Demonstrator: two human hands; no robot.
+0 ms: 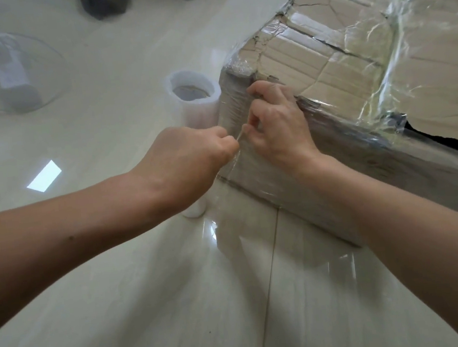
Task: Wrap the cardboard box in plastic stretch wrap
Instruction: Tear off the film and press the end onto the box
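Observation:
A worn cardboard box (351,56) sits on the floor at the right, with shiny stretch film over its top and near side. A white roll of stretch wrap (195,103) stands upright at the box's near left corner, partly hidden behind my left hand. My left hand (192,154) pinches a thin twisted strand of film (239,136). My right hand (278,120) lies against the box's near side just below the top edge, and its fingers pinch the same strand's other end. A loose sheet of film (258,243) trails down onto the floor below the box.
Pale glossy floor tiles (122,297) fill the view. A clear round plastic lid or dish (11,72) lies at the far left. Dark objects (108,2) stand at the top edge. The box top has a torn hole (444,136) at the right.

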